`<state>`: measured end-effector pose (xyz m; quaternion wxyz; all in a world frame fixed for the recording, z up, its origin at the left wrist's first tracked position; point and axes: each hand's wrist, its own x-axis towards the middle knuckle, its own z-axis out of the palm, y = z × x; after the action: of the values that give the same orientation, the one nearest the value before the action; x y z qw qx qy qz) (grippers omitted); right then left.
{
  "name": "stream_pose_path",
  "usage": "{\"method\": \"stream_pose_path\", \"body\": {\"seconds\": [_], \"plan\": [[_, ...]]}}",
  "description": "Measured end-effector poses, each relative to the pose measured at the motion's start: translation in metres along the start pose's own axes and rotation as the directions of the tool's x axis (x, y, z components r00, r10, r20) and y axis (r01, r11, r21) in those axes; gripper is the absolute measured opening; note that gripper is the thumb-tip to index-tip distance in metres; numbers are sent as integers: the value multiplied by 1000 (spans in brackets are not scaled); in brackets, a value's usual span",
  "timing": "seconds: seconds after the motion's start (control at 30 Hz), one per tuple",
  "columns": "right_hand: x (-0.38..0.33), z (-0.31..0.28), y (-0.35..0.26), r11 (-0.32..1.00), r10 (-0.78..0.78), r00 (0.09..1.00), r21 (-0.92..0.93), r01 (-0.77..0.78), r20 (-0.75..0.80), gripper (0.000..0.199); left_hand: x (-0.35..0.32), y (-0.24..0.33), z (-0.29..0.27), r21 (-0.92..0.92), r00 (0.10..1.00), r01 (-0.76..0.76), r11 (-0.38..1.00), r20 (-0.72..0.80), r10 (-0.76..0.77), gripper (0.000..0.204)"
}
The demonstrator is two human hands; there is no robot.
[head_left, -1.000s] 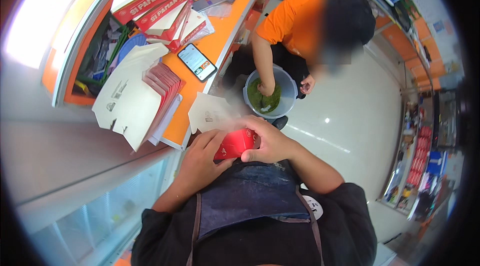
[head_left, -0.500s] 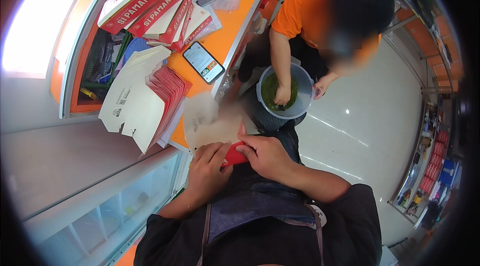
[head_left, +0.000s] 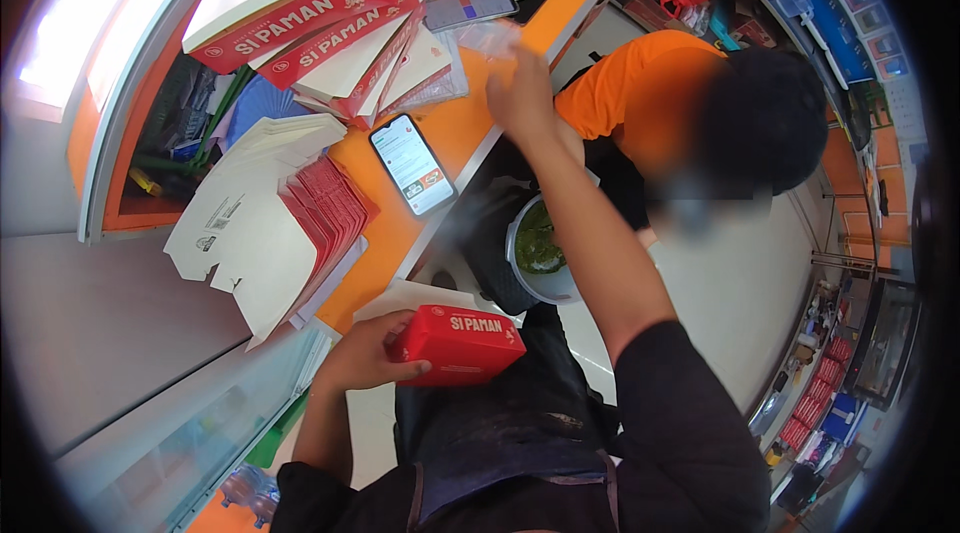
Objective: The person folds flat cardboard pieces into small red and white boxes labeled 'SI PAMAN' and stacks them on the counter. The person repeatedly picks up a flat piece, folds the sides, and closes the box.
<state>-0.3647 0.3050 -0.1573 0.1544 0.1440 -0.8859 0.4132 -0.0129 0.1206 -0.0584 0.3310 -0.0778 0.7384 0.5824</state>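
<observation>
the left hand (head_left: 366,354) grasps the red carton (head_left: 460,347) just off the desk's (head_left: 385,245) near corner; the right hand (head_left: 522,98), blurred over the right edge, i cannot tell. folding seems in hand; closing next calls for both hands.

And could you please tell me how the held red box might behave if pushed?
The red box is probably light, since the left hand alone holds it. Its thin pale flap suggests card that may dent; flat sides make rolling unlikely.
</observation>
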Motion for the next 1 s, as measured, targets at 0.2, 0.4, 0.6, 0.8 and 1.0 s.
{"method": "stream_pose_path", "body": {"seconds": [0.2,0.4,0.6,0.8,1.0], "plan": [[89,65,39,996,70,982,-45,-79,-175,48,52,-31,-5,62,957,44,997,285,-60,66],[122,67,70,987,-63,995,-154,50,-77,54,93,-59,4,-206,884,-16,978,454,110,47],[161,64,66,876,-141,917,-385,292,374,58,105,-74,-30,-593,879,130,794,440,185,43],[169,71,68,870,-65,896,-415,266,439,56,116,-116,-53,-602,763,200,773,591,263,44],[152,75,94,910,-273,937,-258,324,216,50,121,-107,-62,-667,688,425,612,678,260,43]]}}
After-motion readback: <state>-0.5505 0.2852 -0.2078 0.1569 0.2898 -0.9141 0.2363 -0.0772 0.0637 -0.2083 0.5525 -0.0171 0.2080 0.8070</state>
